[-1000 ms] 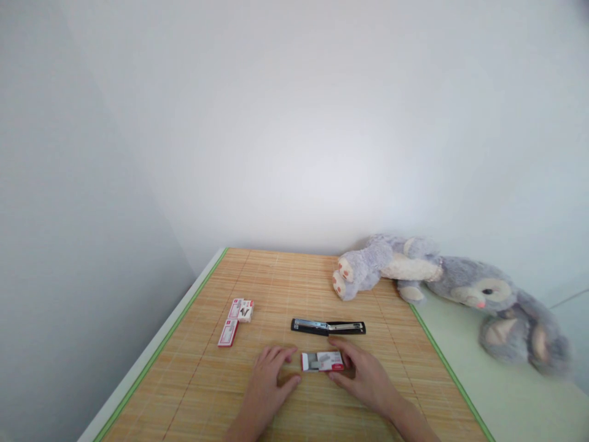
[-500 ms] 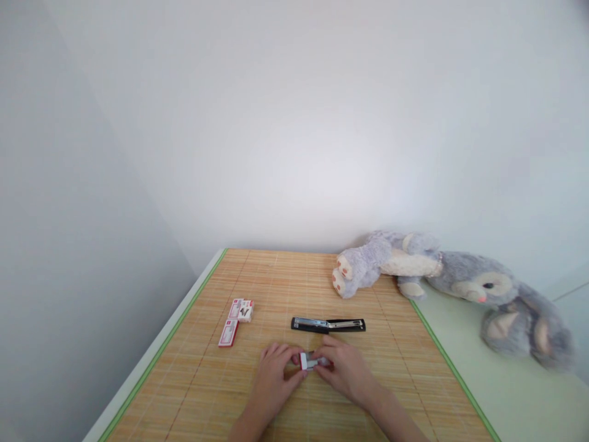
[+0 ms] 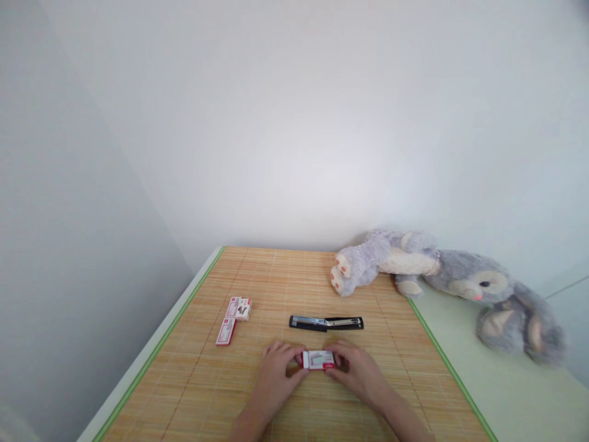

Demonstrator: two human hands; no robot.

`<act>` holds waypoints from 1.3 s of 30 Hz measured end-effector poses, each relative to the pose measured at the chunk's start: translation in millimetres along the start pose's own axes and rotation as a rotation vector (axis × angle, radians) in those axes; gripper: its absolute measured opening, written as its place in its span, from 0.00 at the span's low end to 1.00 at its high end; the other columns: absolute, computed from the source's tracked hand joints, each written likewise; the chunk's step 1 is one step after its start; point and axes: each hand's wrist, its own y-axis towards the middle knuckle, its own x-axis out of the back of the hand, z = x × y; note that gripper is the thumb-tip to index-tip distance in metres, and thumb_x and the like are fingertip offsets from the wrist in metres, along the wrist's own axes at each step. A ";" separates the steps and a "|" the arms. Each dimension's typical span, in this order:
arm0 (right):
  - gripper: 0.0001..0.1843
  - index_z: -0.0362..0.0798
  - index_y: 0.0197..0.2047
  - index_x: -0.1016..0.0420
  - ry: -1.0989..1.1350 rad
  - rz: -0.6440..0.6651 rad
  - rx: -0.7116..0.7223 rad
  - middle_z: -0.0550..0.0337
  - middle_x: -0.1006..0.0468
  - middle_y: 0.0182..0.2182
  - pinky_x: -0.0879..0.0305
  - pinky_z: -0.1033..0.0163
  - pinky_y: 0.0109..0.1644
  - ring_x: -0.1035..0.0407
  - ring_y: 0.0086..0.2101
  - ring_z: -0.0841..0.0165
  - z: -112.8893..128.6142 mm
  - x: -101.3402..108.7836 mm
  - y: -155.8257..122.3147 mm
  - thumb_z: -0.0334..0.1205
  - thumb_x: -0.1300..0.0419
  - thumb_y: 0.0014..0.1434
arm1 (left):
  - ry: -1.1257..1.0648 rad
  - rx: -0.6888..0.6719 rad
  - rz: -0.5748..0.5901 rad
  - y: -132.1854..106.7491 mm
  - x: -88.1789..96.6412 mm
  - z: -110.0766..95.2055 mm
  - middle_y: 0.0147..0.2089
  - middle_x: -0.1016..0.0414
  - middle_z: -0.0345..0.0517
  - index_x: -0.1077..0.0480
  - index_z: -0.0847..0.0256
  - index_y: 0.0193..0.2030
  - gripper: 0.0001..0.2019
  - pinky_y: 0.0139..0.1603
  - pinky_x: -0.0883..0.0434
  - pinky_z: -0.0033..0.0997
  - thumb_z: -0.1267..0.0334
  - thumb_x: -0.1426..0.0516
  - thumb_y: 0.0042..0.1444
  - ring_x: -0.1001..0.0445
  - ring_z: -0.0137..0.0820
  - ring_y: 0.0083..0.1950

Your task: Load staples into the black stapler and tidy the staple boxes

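Note:
Near the front middle of the mat, a small white and red staple box (image 3: 317, 360) lies between my two hands, its printed face up. My left hand (image 3: 277, 371) pinches the box's left end, by a plain white strip, with thumb and forefinger. At the opposite end, the thumb and fingers of my right hand (image 3: 359, 373) grip the red-marked edge. Just beyond the hands rests a black stapler (image 3: 326, 323), spread out flat with its metal inside showing. What is inside the box is hidden.
To the left, small boxes (image 3: 225, 331) lie grouped on the bamboo mat (image 3: 271, 276), which has green edging. A grey plush rabbit (image 3: 409, 264) is stretched along the back right, partly over the pale tabletop (image 3: 506, 393). A white wall (image 3: 294, 123) stands behind.
My right hand has shifted slightly right, from over the box to its right end, uncovering the printed face. My left hand keeps its hold. The view has shifted slightly.

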 end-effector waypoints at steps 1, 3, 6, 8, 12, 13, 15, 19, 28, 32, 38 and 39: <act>0.10 0.54 0.44 0.19 -0.002 0.004 0.003 0.64 0.23 0.33 0.39 0.66 0.39 0.29 0.34 0.67 2.7 -1.0 0.9 0.39 0.35 0.58 | -0.006 -0.007 0.004 0.6 -2.4 -1.6 0.48 0.19 0.40 0.23 0.44 0.55 0.19 0.58 0.35 0.47 0.57 0.33 0.56 0.27 0.43 0.54; 0.12 0.54 0.45 0.19 -0.010 0.004 0.004 0.63 0.22 0.35 0.39 0.66 0.39 0.28 0.35 0.66 9.0 -0.9 2.1 0.39 0.34 0.57 | -0.013 -0.018 0.012 -0.3 -5.4 -2.9 0.47 0.18 0.41 0.23 0.45 0.55 0.20 0.60 0.34 0.48 0.56 0.33 0.55 0.26 0.43 0.54; 0.25 0.58 0.57 0.21 -0.009 -0.038 0.005 0.60 0.21 0.41 0.37 0.65 0.42 0.27 0.39 0.64 18.2 1.4 2.5 0.43 0.31 0.55 | -0.028 0.005 -0.047 -2.4 -2.3 2.4 0.44 0.19 0.43 0.24 0.48 0.56 0.18 0.56 0.30 0.45 0.54 0.37 0.60 0.24 0.40 0.48; 0.24 0.62 0.59 0.21 -0.012 -0.047 0.030 0.60 0.21 0.42 0.37 0.65 0.42 0.26 0.39 0.64 23.6 0.7 3.6 0.46 0.32 0.58 | -0.025 0.048 -0.143 2.9 3.8 9.6 0.45 0.20 0.46 0.25 0.51 0.56 0.15 0.52 0.28 0.42 0.53 0.43 0.66 0.24 0.38 0.45; 0.09 0.63 0.46 0.15 -0.029 0.004 0.091 0.64 0.22 0.36 0.39 0.66 0.42 0.26 0.37 0.67 32.8 -6.5 10.8 0.45 0.34 0.63 | 0.031 0.062 -0.249 37.0 14.8 21.2 0.60 0.27 0.50 0.30 0.54 0.64 0.22 0.63 0.35 0.48 0.54 0.41 0.64 0.31 0.42 0.60; 0.07 0.61 0.44 0.15 -0.029 0.013 0.102 0.64 0.22 0.35 0.40 0.66 0.41 0.27 0.36 0.68 34.6 -7.7 13.2 0.43 0.34 0.63 | 0.044 0.050 -0.242 46.6 16.1 22.3 0.62 0.28 0.50 0.30 0.52 0.64 0.24 0.65 0.37 0.49 0.54 0.39 0.61 0.33 0.43 0.63; 0.07 0.59 0.43 0.15 -0.025 0.004 0.112 0.64 0.22 0.34 0.40 0.67 0.40 0.27 0.35 0.68 37.5 -7.7 18.3 0.41 0.35 0.63 | 0.063 0.026 -0.205 60.4 16.9 22.1 0.62 0.27 0.46 0.26 0.49 0.60 0.23 0.65 0.39 0.49 0.53 0.35 0.58 0.34 0.44 0.63; 0.11 0.56 0.48 0.17 -0.039 -0.106 0.076 0.63 0.23 0.34 0.41 0.66 0.39 0.29 0.34 0.68 40.6 0.2 29.9 0.43 0.39 0.68 | 0.080 -0.003 -0.135 54.7 13.9 15.6 0.54 0.22 0.43 0.21 0.46 0.49 0.14 0.61 0.39 0.47 0.51 0.33 0.56 0.31 0.43 0.58; 0.11 0.59 0.43 0.15 -0.110 -0.046 0.099 0.63 0.23 0.32 0.44 0.67 0.37 0.30 0.33 0.68 44.4 1.4 45.5 0.44 0.40 0.68 | 0.088 0.038 -0.137 19.2 3.4 6.5 0.55 0.23 0.39 0.22 0.42 0.50 0.15 0.59 0.40 0.45 0.52 0.32 0.56 0.32 0.41 0.58; 0.11 0.61 0.45 0.15 -0.133 -0.023 0.092 0.64 0.22 0.31 0.45 0.66 0.36 0.29 0.32 0.68 46.5 1.5 48.3 0.43 0.40 0.67 | 0.082 0.046 -0.143 21.4 4.5 5.5 0.54 0.23 0.38 0.22 0.42 0.50 0.15 0.59 0.40 0.44 0.51 0.32 0.55 0.32 0.41 0.58; 0.11 0.57 0.48 0.18 -0.134 -0.092 0.030 0.62 0.19 0.35 0.43 0.65 0.38 0.27 0.35 0.66 44.3 2.9 40.4 0.43 0.36 0.63 | 0.070 0.047 -0.151 20.8 5.5 3.9 0.54 0.23 0.40 0.22 0.42 0.50 0.15 0.59 0.40 0.45 0.52 0.32 0.55 0.32 0.43 0.57; 0.10 0.55 0.47 0.18 -0.133 -0.115 0.005 0.62 0.20 0.34 0.43 0.65 0.38 0.27 0.35 0.65 42.9 1.9 37.7 0.43 0.37 0.64 | 0.067 0.048 -0.151 20.7 5.5 3.8 0.54 0.23 0.39 0.22 0.42 0.49 0.15 0.59 0.40 0.45 0.53 0.31 0.55 0.32 0.42 0.57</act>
